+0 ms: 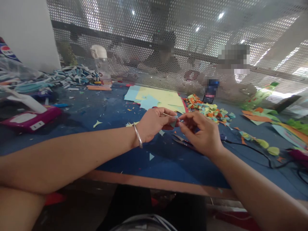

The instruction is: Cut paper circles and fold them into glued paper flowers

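My left hand (156, 123), with a silver bangle at the wrist, pinches a small light-blue paper piece (173, 123) between thumb and fingers. The fingertips of my right hand (201, 131) are closed at the right edge of the same piece, partly hiding it. Scissors (182, 141) lie on the table below my right hand, their handles mostly covered by it. Behind my hands is a stack of pale yellow paper sheets (158, 95) and blue ones, with a cut blue sheet (148, 102) on top.
A heap of folded coloured paper pieces (209, 109) lies beyond my right hand. Blue-white scraps (77, 75) and a clear bottle (102, 65) stand back left, near a magenta tissue pack (31, 120). A black cable (255, 147) crosses the right side. Perforated metal (134, 41) borders the back.
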A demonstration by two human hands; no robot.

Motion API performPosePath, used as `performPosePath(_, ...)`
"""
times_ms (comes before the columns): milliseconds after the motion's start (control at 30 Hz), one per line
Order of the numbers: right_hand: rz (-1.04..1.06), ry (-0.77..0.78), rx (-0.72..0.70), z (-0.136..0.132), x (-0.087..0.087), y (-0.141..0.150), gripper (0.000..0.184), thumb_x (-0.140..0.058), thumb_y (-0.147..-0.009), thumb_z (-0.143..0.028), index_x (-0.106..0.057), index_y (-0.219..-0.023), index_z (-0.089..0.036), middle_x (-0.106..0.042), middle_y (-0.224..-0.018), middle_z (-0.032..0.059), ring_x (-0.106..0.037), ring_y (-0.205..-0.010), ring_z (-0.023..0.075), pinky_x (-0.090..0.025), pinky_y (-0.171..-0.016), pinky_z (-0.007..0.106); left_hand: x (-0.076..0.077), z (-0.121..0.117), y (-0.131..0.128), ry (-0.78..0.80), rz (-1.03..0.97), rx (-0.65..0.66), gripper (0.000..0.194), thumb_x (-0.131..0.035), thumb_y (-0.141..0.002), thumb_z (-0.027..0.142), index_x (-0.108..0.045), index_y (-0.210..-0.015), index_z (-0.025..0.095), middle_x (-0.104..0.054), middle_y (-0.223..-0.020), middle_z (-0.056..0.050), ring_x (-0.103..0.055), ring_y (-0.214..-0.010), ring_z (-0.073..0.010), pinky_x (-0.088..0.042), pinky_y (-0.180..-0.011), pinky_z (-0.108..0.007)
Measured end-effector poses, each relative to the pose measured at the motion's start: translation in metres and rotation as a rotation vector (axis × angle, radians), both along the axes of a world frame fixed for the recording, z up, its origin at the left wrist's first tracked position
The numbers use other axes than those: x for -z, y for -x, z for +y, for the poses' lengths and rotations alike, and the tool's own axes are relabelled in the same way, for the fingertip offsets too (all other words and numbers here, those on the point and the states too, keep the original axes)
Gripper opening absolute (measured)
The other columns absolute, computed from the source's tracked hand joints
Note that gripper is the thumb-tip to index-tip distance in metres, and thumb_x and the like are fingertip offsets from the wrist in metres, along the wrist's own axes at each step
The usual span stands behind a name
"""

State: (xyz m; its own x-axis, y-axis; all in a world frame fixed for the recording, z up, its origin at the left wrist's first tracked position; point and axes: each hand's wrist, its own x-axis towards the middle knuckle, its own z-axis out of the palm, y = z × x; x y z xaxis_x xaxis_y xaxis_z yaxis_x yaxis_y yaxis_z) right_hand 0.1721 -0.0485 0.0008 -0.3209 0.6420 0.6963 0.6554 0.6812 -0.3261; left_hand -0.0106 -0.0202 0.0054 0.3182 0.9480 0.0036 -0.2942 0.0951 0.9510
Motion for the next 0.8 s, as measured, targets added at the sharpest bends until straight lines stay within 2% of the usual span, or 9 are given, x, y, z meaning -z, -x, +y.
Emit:
performPosePath(100,0.043,0.048,0.028,0.002,0.0,-0.002,0.014,-0.066,-0.089,-0.025,-0.065,-0.102,-0.02,-0.061,-0.075,-0.0015,-0.052,-0.056,0.0102,-0.045,-0.055,0.026,0.002,0.001,0.002,-0.179,0.106,0.011,0.016,-0.071,-0.083,0.01,-0.063,-0.095,0.014,-0.071,-0.065,-0.001,-0.067,-0.064,-0.0117,-0.051,-0.064,-0.025)
performPosePath(233,0.049,0.122,0.012,0.004,-0.001,-0.002,0.012,-0.065,-0.09,-0.027,-0.066,-0.099,-0.019,-0.062,-0.076,-0.0004,-0.052,-0.057,0.0112,-0.043,-0.054,0.026,0.006,0.002,0.007,-0.407,0.238,0.03,0.018,-0.07,-0.084,0.018,-0.06,-0.099,0.018,-0.072,-0.069,-0.001,-0.069,-0.068,-0.0135,-0.05,-0.066,-0.025)
performPosePath(333,0.021,0.14,0.01,0.005,-0.002,-0.002,0.008,-0.062,-0.092,-0.026,-0.067,-0.091,-0.019,-0.061,-0.073,0.0002,-0.052,-0.059,0.0121,-0.041,-0.054,0.026,0.008,0.002,0.009,-0.497,0.292,0.034,0.02,-0.07,-0.084,0.023,-0.06,-0.101,0.02,-0.074,-0.074,-0.002,-0.071,-0.072,-0.0149,-0.049,-0.067,-0.025)
performPosePath(433,0.02,0.149,0.024,0.006,-0.002,-0.003,0.011,-0.06,-0.094,-0.026,-0.065,-0.087,-0.02,-0.06,-0.071,0.0001,-0.05,-0.06,0.0127,-0.04,-0.054,0.026,0.007,0.001,0.011,-0.515,0.358,0.03,0.021,-0.071,-0.082,0.025,-0.061,-0.1,0.02,-0.075,-0.076,-0.003,-0.069,-0.07,-0.0148,-0.044,-0.063,-0.025)
performPosePath(567,0.082,0.182,0.027,0.009,0.0,-0.007,0.013,-0.058,-0.096,-0.031,-0.062,-0.089,-0.02,-0.058,-0.069,-0.0002,-0.05,-0.06,0.0135,-0.04,-0.053,0.026,0.004,0.001,0.011,-0.454,0.392,0.017,0.024,-0.075,-0.079,0.022,-0.064,-0.101,0.019,-0.076,-0.076,-0.004,-0.065,-0.065,-0.0141,-0.039,-0.059,-0.025)
performPosePath(700,0.09,0.172,0.1,0.012,-0.001,-0.01,0.021,-0.057,-0.096,-0.034,-0.06,-0.081,-0.021,-0.05,-0.059,-0.0029,-0.046,-0.053,0.0127,-0.037,-0.051,0.027,0.002,0.004,0.008,-0.135,0.173,0.013,0.02,-0.077,-0.077,0.013,-0.071,-0.096,0.015,-0.076,-0.075,-0.004,-0.065,-0.068,-0.0125,-0.042,-0.065,-0.025)
performPosePath(800,-0.006,0.115,0.137,0.013,-0.001,-0.01,0.018,-0.061,-0.092,-0.03,-0.062,-0.078,-0.02,-0.054,-0.065,-0.0013,-0.046,-0.054,0.0116,-0.038,-0.051,0.026,0.001,0.007,0.007,0.016,0.069,-0.007,0.013,-0.075,-0.078,0.008,-0.072,-0.09,0.013,-0.074,-0.074,-0.002,-0.065,-0.069,-0.0096,-0.045,-0.069,-0.023)
